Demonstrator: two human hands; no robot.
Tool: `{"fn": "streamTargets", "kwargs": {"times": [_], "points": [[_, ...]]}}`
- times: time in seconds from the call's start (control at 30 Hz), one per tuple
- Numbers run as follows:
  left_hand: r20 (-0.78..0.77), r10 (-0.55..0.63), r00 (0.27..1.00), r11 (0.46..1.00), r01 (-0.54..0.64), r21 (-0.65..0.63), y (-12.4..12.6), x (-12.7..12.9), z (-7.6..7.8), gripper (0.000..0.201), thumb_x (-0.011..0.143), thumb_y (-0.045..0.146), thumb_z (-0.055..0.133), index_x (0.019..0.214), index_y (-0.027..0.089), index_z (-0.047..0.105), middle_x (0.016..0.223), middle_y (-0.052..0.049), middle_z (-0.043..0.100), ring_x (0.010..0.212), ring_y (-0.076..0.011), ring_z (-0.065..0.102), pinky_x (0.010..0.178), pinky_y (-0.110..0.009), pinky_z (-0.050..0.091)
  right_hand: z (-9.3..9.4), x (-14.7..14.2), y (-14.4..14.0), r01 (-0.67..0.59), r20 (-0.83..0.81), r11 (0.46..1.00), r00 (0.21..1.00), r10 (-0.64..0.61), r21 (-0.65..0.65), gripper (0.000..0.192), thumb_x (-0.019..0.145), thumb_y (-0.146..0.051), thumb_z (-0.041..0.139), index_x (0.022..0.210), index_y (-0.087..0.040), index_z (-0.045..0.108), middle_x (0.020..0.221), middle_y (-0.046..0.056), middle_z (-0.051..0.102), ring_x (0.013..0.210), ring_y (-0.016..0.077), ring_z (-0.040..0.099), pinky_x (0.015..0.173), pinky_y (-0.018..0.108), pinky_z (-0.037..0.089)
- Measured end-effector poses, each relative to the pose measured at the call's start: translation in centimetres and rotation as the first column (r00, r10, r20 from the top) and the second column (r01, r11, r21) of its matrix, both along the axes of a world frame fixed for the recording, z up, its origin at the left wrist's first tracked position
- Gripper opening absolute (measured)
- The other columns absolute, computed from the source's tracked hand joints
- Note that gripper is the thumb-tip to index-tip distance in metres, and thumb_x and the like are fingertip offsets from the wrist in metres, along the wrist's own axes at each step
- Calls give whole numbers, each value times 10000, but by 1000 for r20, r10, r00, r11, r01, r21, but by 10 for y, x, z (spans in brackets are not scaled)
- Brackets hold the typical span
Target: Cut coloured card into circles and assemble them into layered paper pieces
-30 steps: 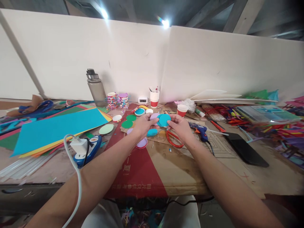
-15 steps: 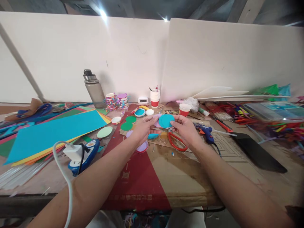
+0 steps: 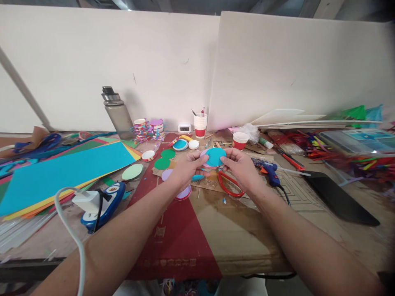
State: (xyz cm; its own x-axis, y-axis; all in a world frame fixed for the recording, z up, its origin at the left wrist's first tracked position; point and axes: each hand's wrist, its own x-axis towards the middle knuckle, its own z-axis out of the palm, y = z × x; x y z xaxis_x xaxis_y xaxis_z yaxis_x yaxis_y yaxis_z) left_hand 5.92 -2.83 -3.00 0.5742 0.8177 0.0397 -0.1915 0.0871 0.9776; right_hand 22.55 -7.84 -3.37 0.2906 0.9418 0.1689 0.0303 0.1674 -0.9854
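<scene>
Between my two hands is a blue paper circle, lying over a lilac paper circle whose edge shows at the left and below. My left hand pinches the pair at its left side. On the right side, my right hand grips the blue circle by thumb and fingers. Red-handled scissors lie under my right hand. Green paper circles and a lilac-topped round piece rest around my left hand, which partly covers that piece.
A blue glue gun and a black tablet-like slab lie at right. Coloured paper sheets and a blue power strip with a white cable are at left. Paper cups, a bottle and a clock stand behind.
The blue circle has shifted left over the lilac one, so less lilac shows at the left. My hands stay in nearly the same place, and the view has tilted slightly down.
</scene>
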Motion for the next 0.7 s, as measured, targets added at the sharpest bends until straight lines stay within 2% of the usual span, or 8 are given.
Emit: {"fn": "streamTargets", "kwargs": {"times": [0.23, 0.7], "points": [[-32, 14, 999, 998, -12, 58, -2, 0, 2, 396, 684, 466, 803, 906, 148, 722, 790, -65, 705, 764, -181, 682, 595, -245, 535, -1, 1, 0, 13, 21, 1000, 1000, -13, 16, 302, 639, -373, 703, 872, -190, 644, 815, 9, 668, 599, 109, 528, 556, 263, 467], [-34, 35, 999, 998, -33, 62, 0, 0, 1, 411, 672, 464, 810, 932, 157, 723, 840, -67, 721, 757, -176, 680, 584, -240, 529, 1, 2, -1, 25, 13, 1000, 1000, -25, 8, 290, 636, -363, 697, 862, -191, 638, 806, 9, 664, 613, 120, 543, 559, 274, 467]]}}
